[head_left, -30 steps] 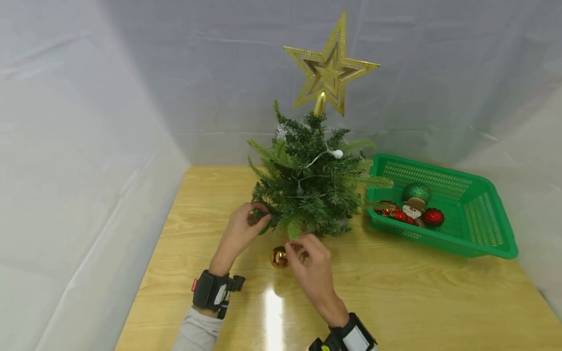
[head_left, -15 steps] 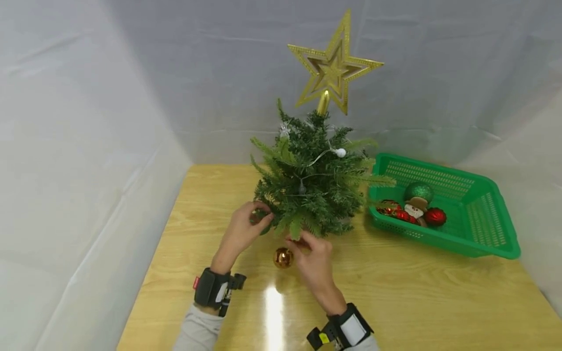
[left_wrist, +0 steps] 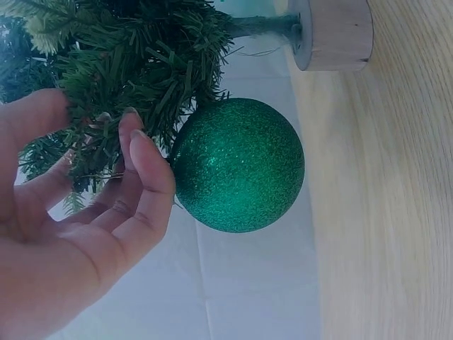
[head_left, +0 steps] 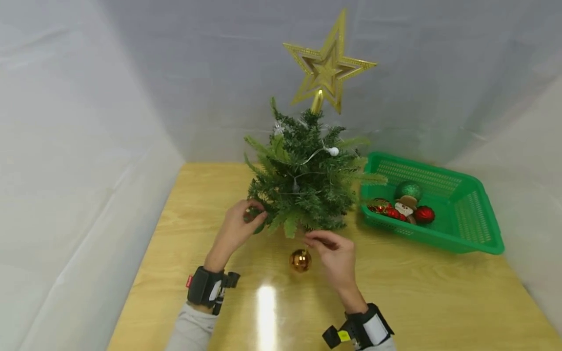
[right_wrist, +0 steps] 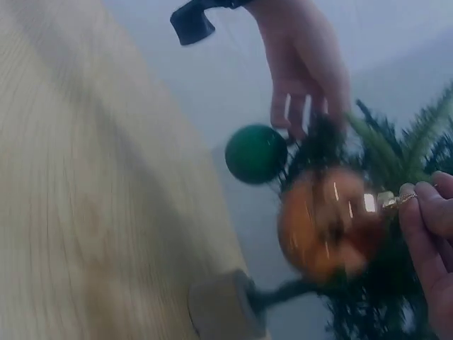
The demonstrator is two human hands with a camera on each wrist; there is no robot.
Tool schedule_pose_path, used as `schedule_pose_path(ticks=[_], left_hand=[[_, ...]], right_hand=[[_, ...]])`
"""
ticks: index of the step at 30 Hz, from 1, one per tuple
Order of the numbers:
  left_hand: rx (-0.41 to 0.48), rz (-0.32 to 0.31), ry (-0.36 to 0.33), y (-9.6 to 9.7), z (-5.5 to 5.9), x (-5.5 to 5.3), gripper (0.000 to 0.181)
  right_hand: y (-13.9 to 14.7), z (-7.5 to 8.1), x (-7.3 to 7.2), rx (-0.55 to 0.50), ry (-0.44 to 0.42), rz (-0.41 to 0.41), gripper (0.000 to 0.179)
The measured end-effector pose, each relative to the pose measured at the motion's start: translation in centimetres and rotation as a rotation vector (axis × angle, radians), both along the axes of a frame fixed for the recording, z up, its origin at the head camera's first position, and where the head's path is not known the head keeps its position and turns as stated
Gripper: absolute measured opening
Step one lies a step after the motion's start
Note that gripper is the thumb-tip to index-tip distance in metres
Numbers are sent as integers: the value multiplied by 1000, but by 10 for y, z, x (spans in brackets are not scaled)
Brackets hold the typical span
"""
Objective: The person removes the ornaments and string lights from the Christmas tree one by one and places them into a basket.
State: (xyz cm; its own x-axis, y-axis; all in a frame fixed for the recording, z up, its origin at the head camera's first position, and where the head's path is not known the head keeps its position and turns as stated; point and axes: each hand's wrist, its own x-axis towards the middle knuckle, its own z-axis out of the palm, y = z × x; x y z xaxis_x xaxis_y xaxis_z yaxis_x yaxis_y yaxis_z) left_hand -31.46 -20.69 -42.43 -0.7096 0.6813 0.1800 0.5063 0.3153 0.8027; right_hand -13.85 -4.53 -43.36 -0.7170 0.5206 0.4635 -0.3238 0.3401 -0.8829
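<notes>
A small green Christmas tree [head_left: 303, 175] stands on the wooden table, topped by a gold star [head_left: 327, 68]. At its lower left, my left hand [head_left: 239, 224] curls its thumb and fingers round a branch tip [left_wrist: 92, 152]. Right beside those fingers hangs a glittery green ball ornament [left_wrist: 241, 166], mostly hidden by the hand in the head view. In front of the tree, my right hand [head_left: 335, 256] pinches the loop of a shiny gold ball ornament [head_left: 300, 260]. That ball dangles below the fingertips, in front of the lower branches.
A green plastic basket [head_left: 465, 243] stands right of the tree. Inside lie a green glitter ball [head_left: 408, 190], a red ball [head_left: 424, 214], a snowman ornament [head_left: 404, 205] and other red ornaments. A light string with a white bulb [head_left: 333, 151] crosses the branches.
My right hand has moved right with the gold ball, which now hangs freely left of and below the fingertips. The left hand stays at the lower left branch.
</notes>
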Motion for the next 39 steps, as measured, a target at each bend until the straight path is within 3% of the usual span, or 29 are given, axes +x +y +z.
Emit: schedule_pose_path(ticks=[3, 9, 13, 21, 25, 28, 32, 39], left_hand=[[-4, 4, -3, -3, 1, 0, 22], [-7, 9, 4, -6, 1, -1, 22], [-14, 18, 4, -10, 0, -2, 22], [-15, 19, 4, -13, 2, -1, 22], [-15, 3, 15, -12, 1, 0, 20], [-14, -3, 18, -11, 1, 0, 20], [-9, -10, 16, -8, 2, 0, 21], [0, -37, -4, -7, 4, 4, 23]], right_hand=[[19, 2, 12, -12, 5, -43, 13], [78, 5, 35, 71, 32, -159, 13], [122, 10, 47, 113, -17, -249, 13], [201, 27, 53, 216, -106, -472, 11], [237, 30, 56, 265, -214, -546, 15], [255, 28, 59, 328, -347, -587, 20], [271, 17, 66, 414, -488, -590, 23], [283, -13, 84, 572, -585, -519, 14]])
